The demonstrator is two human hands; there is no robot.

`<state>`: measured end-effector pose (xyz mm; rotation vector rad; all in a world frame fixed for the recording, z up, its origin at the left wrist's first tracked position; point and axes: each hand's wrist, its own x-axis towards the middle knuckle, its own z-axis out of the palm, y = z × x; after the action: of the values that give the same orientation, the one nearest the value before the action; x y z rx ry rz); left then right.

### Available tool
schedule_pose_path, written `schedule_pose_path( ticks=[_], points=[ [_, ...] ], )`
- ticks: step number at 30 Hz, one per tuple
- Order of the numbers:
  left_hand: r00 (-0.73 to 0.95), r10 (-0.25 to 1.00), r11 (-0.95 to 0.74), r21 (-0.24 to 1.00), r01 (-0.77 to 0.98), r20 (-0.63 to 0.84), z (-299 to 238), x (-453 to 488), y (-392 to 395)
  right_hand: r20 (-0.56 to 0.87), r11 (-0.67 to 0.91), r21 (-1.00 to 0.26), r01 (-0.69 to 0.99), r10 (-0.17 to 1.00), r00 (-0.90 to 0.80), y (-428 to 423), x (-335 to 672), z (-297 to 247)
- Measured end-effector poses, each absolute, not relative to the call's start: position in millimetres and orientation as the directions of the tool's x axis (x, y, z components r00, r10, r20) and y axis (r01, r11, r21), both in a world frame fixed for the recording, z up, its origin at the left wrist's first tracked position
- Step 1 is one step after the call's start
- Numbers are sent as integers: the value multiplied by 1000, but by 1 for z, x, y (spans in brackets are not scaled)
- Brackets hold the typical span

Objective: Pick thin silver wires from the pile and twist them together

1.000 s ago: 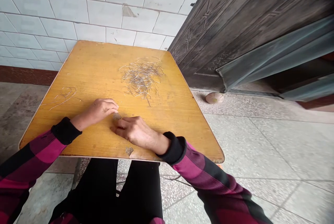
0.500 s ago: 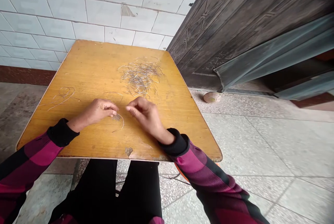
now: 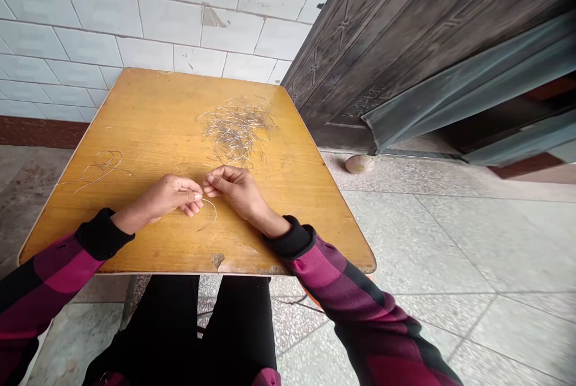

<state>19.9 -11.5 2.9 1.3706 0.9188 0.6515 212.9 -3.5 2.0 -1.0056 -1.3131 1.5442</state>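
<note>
Left hand [image 3: 173,196] pinches one curved wire [image 3: 216,212]; right hand [image 3: 236,191] closed, contents unclear. One wire heap [image 3: 236,129] lies far-right, one smaller cluster [image 3: 107,164] beside the tabletop's [image 3: 292,194] left edge.

There are two bare hands, one left hand [image 3: 173,197] and one right hand [image 3: 236,189]; one yellow-brown wooden table [image 3: 148,122]; one dark carved wooden door [image 3: 355,56]; one pale roundish object [image 3: 359,164]; one curved, thin silvery wire [image 3: 215,213]; and two groups of thin metal wires, one large tangle [image 3: 236,132] and one smaller cluster [image 3: 102,170], strands uncountable.

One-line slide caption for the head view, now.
Left hand pinching a curved strand, right hand close beside it, before a tangled pile on a yellow-brown table.
</note>
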Motion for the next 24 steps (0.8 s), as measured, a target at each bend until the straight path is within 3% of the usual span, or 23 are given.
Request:
schedule_pose_path(
  ticks=[6, 18, 24],
  points=[
    [473, 852, 201, 975, 96, -222, 8, 23, -16, -83, -139, -979, -146, 939, -335, -4, 212, 2],
    [570, 815, -6, 980, 196, -109, 4, 21, -13, -224, -293, -946, -139, 900, -373, 6, 213, -7],
    [550, 828, -25, 973, 231, -109, 3, 22, -12, -135, -240, -942, -236, 912, -387, 11, 214, -6]
  ],
)
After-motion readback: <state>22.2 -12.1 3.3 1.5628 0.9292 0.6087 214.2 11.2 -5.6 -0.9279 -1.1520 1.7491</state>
